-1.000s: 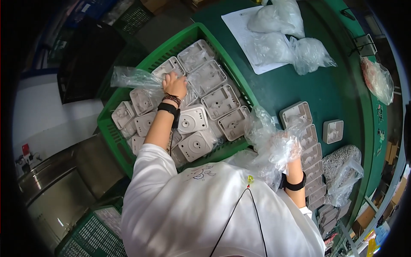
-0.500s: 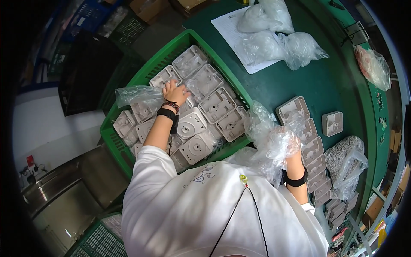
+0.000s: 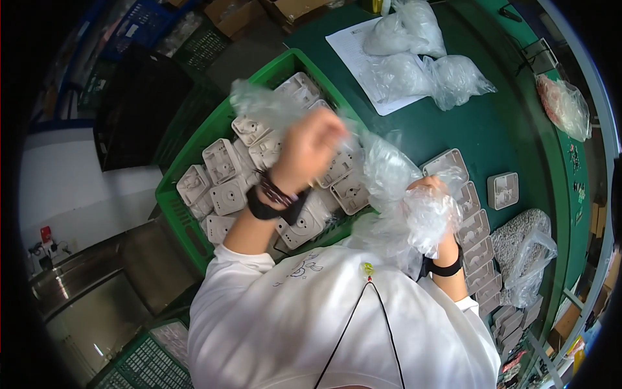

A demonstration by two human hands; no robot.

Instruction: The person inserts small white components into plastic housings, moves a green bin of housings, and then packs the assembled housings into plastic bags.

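My left hand [image 3: 308,148], blurred by motion, is raised over a green crate [image 3: 188,223] with its fingers closed. A clear plastic bag [image 3: 259,105] trails from it toward the crate's far left rim. Pale grey plastic housings [image 3: 221,162] fill the crate, some showing their hollow insides and some their flat faces. At the crate's right side, my right hand [image 3: 427,184] is closed on a bunch of crumpled clear plastic bags [image 3: 431,223], which hide much of its palm. More of this film spreads between the right hand and my shirt.
Right of my right hand, a row of grey housings [image 3: 473,225] runs along the green table [image 3: 402,133]; one housing [image 3: 503,190] stands apart. A bag of grey granules [image 3: 521,249] lies nearby. Stuffed clear bags [image 3: 457,81] rest by a paper sheet [image 3: 346,42] at the back.
My left hand has lifted from the housings and moved right and nearer, pulling the plastic bag off the crate's left side. My right hand has shifted slightly, still gripping the bunched bags.
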